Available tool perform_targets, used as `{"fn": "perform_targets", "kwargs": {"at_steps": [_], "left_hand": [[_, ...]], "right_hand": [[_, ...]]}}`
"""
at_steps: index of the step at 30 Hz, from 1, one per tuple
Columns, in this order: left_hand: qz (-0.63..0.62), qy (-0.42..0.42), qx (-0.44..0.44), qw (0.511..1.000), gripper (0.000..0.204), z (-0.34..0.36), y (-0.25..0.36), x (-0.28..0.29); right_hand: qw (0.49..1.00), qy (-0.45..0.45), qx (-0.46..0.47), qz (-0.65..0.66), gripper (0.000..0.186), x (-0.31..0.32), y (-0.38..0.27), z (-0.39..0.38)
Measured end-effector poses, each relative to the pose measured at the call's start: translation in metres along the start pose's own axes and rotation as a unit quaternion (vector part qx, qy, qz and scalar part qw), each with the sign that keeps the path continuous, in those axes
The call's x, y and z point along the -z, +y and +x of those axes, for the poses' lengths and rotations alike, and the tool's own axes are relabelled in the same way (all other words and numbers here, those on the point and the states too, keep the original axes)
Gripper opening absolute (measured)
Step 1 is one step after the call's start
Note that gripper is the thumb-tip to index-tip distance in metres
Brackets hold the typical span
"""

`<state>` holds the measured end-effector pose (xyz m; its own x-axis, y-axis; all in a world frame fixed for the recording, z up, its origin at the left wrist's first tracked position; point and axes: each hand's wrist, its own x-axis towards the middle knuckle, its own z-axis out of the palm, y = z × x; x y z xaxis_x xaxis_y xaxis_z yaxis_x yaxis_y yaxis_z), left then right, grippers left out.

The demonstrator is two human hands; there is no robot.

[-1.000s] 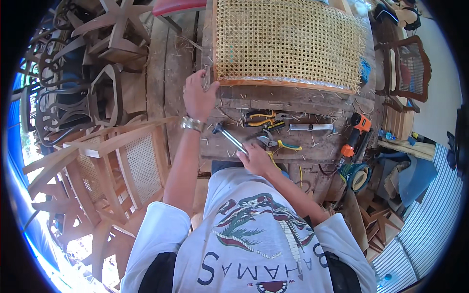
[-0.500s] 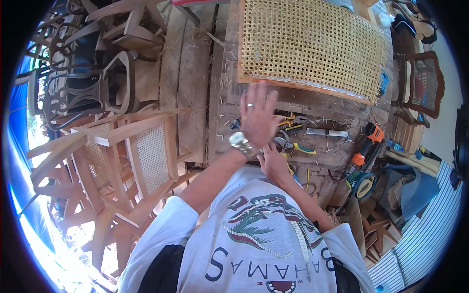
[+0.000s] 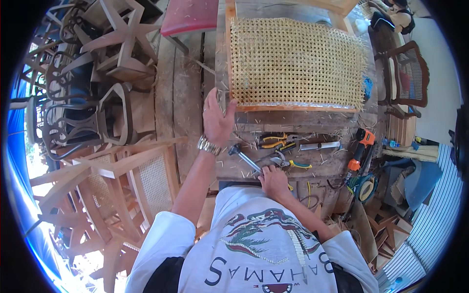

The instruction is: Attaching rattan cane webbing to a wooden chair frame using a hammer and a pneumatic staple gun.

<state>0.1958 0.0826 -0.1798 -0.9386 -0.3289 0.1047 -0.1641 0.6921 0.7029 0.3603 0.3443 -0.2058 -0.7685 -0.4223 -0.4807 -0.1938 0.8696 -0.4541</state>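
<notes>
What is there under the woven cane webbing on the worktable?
A wooden frame shows along the near edge of the cane webbing. What lies beneath its middle is covered and cannot be seen.

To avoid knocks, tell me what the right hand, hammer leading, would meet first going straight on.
Going straight on, the right hand, with the hammer leading, would probably meet the left hand first, near the watch; heights are unclear, so it might pass underneath.

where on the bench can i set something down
Mostly bare, lightly littered: the strip between the cane panel and the pliers, and the patch right of the yellow-green-handled cutters, short of the orange drill. Crowded: from the hammer in the right hand across to the cutters.
</notes>
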Motion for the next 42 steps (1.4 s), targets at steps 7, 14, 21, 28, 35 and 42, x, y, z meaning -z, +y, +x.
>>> {"fn": "perform_targets", "kwargs": {"at_steps": [7, 14, 21, 28, 35, 42], "left_hand": [[-0.058, -0.028, 0.035, 0.997, 0.081, 0.052, -0.005, -0.031], [-0.229, -0.093, 0.125, 0.961, 0.065, 0.05, -0.042, -0.017], [-0.331, -0.12, 0.17, 0.921, 0.049, 0.048, -0.078, 0.01], [-0.275, -0.172, 0.065, 0.944, 0.05, 0.033, -0.055, 0.025], [-0.202, -0.117, 0.009, 0.972, 0.05, 0.073, -0.03, 0.031], [-0.181, -0.081, -0.002, 0.98, 0.066, 0.129, -0.02, 0.013]], "right_hand": [[0.995, 0.002, -0.05, 0.089, 0.033, 0.045, -0.016, -0.013], [0.969, 0.123, -0.121, 0.178, 0.029, 0.086, -0.026, -0.026], [0.915, 0.243, -0.214, 0.24, 0.03, 0.09, -0.032, -0.014], [0.923, 0.263, -0.137, 0.244, 0.028, 0.095, -0.05, 0.026], [0.948, 0.218, -0.081, 0.218, 0.026, 0.099, -0.056, 0.037], [0.945, 0.24, -0.06, 0.214, 0.028, 0.115, -0.05, 0.051]]}}
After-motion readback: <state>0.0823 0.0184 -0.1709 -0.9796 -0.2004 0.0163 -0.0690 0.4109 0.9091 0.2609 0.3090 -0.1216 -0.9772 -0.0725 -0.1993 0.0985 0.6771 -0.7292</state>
